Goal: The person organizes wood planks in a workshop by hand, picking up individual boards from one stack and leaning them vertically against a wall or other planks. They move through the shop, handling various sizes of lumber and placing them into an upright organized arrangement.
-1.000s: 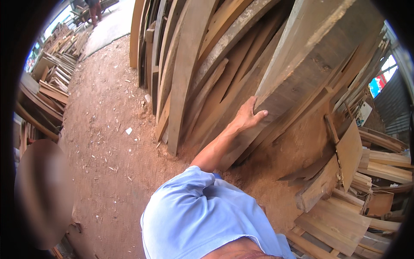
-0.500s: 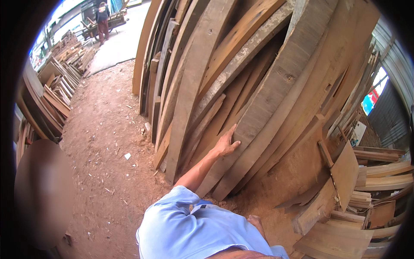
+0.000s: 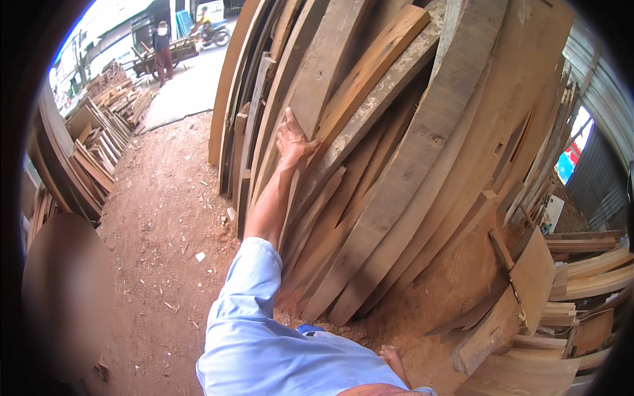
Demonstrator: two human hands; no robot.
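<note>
1. The left hand [image 3: 295,140] lies against a grey-brown plank [image 3: 325,69], thumb spread from the fingers.
2. The plank stands tilted among other boards [image 3: 432,138].
3. The right hand [image 3: 392,357] is beside the blue shirt [image 3: 277,353]; its grip I cannot tell.

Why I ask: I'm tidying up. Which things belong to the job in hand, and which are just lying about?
Likely in the job:
left hand, against a plank
leaning planks beside it

Apparently lying about:
white scrap on the ground
timber pile, left
boards, lower right
</note>
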